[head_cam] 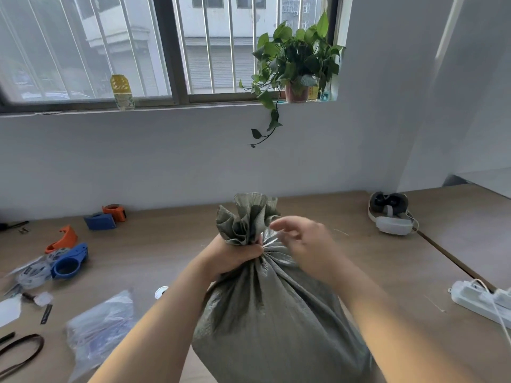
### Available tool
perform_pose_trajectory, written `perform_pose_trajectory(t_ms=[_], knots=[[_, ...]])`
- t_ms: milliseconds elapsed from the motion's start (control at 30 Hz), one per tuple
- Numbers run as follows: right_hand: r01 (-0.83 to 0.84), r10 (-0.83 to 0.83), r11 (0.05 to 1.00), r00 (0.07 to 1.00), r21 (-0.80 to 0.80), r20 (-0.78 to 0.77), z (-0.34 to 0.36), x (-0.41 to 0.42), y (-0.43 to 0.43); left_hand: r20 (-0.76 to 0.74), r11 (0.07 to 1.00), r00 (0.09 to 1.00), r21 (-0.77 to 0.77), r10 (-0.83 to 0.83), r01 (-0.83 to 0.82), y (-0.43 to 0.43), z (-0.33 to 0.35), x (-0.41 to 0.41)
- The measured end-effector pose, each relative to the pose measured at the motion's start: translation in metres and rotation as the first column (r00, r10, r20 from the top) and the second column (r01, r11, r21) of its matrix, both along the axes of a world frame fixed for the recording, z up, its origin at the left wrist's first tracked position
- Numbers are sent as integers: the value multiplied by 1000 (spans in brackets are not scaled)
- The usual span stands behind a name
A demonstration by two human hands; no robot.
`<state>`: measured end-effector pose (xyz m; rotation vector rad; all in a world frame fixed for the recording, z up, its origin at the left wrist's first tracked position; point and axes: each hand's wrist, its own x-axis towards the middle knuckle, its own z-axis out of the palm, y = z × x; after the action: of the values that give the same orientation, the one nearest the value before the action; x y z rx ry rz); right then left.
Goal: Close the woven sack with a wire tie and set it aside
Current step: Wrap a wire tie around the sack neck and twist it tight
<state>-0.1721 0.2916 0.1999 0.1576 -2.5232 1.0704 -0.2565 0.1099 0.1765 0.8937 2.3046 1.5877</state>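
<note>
With the left hand in a tight grip on the gathered neck of the woven sack and the blurred right hand seemingly spread beside the wire tie, any slackening could let the neck reopen.

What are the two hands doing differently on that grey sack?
The left hand is clenched in a fist around the gathered neck of the sack; the right hand is open and blurred, fingers spread beside the neck. The left looks sharp, the right smeared. Both are bare and meet at the neck.
</note>
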Motion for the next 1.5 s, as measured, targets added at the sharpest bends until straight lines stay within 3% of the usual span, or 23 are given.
perform_pose_trajectory(t_ms=[33,100,267,367,467,733,967,1100,1233,1333,1500], knots=[[-22,30,975,999,219,-31,-4,-6,-4,-1,1000,1000,12,22,-22,2,0,0],[-45,72,883,997,467,-40,-8,-16,-8,15,998,998,32,60,-60,5,1,3],[-180,141,786,984,592,113,4,-21,-6,107,992,991,82,82,-91,2,2,6],[-221,181,747,975,627,127,5,-16,-5,114,991,993,125,24,-38,1,4,8],[-215,185,766,976,606,113,7,-16,-1,80,990,997,141,-19,7,0,1,7],[-199,185,783,979,590,84,2,-22,6,5,998,998,-7,-64,64,-1,-3,-2],[-210,222,849,974,485,33,-5,-22,17,26,996,997,-46,-75,76,1,-2,-6],[-151,148,898,988,412,39,-13,-18,31,39,995,997,-81,-63,66,8,-3,-7],[-64,47,968,996,241,76,-16,0,60,51,995,993,2,-103,103,8,-4,-8],[60,-60,998,988,8,143,-43,22,97,59,992,990,8,-126,125,6,-7,-7],[302,-299,950,822,74,484,-147,79,165,93,991,987,-17,-132,134,9,-6,-9]])
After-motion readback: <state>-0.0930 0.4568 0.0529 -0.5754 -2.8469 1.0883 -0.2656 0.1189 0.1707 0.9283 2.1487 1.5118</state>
